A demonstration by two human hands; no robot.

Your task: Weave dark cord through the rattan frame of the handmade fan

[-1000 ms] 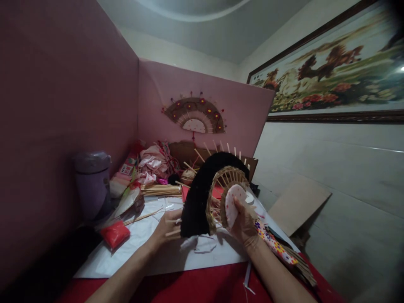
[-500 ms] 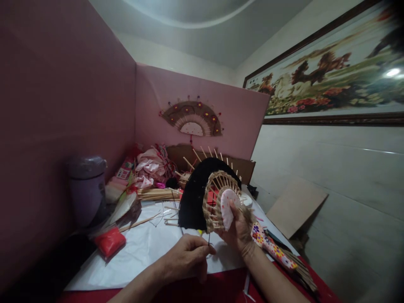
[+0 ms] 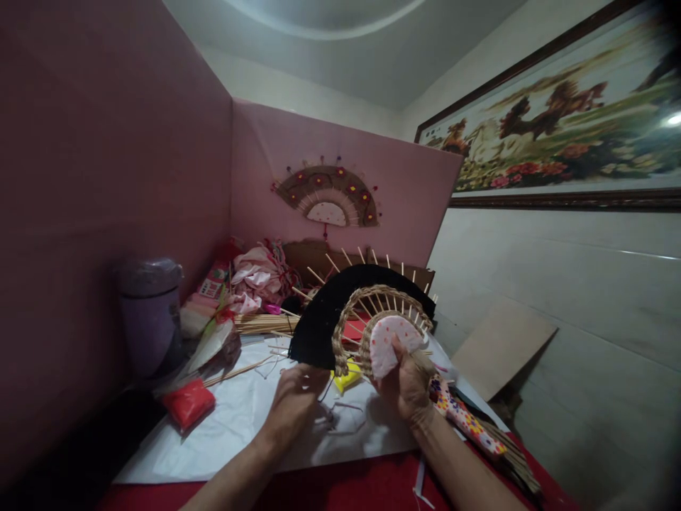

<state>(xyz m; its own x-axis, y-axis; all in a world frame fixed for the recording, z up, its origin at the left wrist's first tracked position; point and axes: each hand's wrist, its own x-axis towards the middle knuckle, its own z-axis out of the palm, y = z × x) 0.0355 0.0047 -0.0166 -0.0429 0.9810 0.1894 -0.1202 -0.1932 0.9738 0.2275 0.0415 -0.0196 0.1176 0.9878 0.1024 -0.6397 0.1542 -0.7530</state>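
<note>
A half-round fan frame of thin wooden sticks is held up over the table. It carries a wide black woven band [image 3: 318,321], a braided straw band [image 3: 343,323] and a white half-round centre with red spots [image 3: 383,348]. My right hand [image 3: 412,383] grips the fan at this centre, thumb on the front and fingers behind. At the black band's lower left corner is my left hand [image 3: 298,397], its fingers closed and partly hidden by the band. A dark strand of yarn [image 3: 327,390] runs from these fingers.
White sheeting [image 3: 213,443] covers the red-clothed table. A red packet [image 3: 189,404], a yellow packet [image 3: 348,376], a bundle of sticks [image 3: 266,324] and a purple canister [image 3: 152,319] lie or stand around. A flowered strip [image 3: 468,419] is at right. A finished fan [image 3: 327,195] hangs on the pink panel.
My left hand has moved left and up to the black band's lower corner. The fan has turned to face me more, showing more of its right side and the spotted centre.
</note>
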